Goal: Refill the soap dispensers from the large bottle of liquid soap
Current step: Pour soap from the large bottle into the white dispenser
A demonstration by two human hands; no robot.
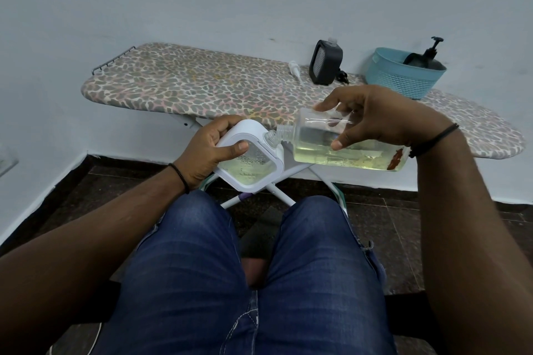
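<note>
My left hand (212, 150) grips a white soap dispenser (253, 173) with a clear window, tilted so its open neck points up and right. Pale yellow liquid shows inside it. My right hand (375, 121) holds the large clear bottle of liquid soap (317, 150) on its side, thumb below and fingers over the top. The bottle's threaded mouth touches the dispenser's neck. Yellowish soap lies along the bottle's lower side. Both are held in the air above my knees, in front of the ironing board (202, 86).
On the board stand a black dispenser (325, 62) without its pump, a white pump (295, 69) lying beside it, and a teal basket (403, 75) holding a black pump bottle (429, 55). The wall is behind; dark floor lies below.
</note>
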